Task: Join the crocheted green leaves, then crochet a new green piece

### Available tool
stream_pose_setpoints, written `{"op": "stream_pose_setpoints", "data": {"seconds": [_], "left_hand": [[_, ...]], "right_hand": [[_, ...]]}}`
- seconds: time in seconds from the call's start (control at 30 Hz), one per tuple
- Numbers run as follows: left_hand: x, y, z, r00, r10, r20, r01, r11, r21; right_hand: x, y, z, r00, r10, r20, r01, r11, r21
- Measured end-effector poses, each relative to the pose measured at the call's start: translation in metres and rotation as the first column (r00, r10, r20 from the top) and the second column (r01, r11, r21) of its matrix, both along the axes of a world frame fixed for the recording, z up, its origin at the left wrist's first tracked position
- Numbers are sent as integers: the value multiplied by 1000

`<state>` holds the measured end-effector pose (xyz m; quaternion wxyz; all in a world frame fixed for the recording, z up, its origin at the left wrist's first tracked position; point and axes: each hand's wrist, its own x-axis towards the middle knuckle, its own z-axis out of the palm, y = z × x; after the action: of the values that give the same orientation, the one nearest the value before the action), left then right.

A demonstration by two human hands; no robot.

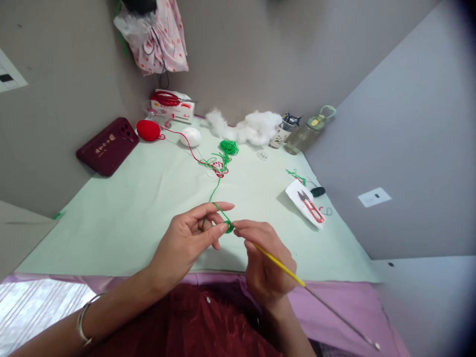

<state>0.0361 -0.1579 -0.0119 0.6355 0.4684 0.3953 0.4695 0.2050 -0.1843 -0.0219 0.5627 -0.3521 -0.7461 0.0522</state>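
Observation:
My left hand pinches a small piece of green crochet between thumb and fingers. Green yarn runs over its raised index finger and back to a tangle on the table. In my right hand is a crochet hook with a yellow grip and a long metal shaft pointing down to the right. The hook's working tip meets the green piece, but my fingers hide it. Behind the hands lie a loose green yarn bundle and a red and white yarn piece.
At the back left are a maroon phone, a red yarn ball, a white yarn ball and a box with red scissors. White stuffing, a pen cup and a bottle stand behind. Red thread snips lie right.

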Motion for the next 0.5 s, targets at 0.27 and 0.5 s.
{"op": "stream_pose_setpoints", "data": {"seconds": [0.27,0.5], "left_hand": [[0,-2,-1,1000,8,-14,-8,1000,-3],[-1,-2,3,994,39,-106,-35,998,47]], "right_hand": [[-3,-2,-10,999,-29,-40,30,999,20],[-3,1,-5,994,-15,-111,12,1000,-28]]}}
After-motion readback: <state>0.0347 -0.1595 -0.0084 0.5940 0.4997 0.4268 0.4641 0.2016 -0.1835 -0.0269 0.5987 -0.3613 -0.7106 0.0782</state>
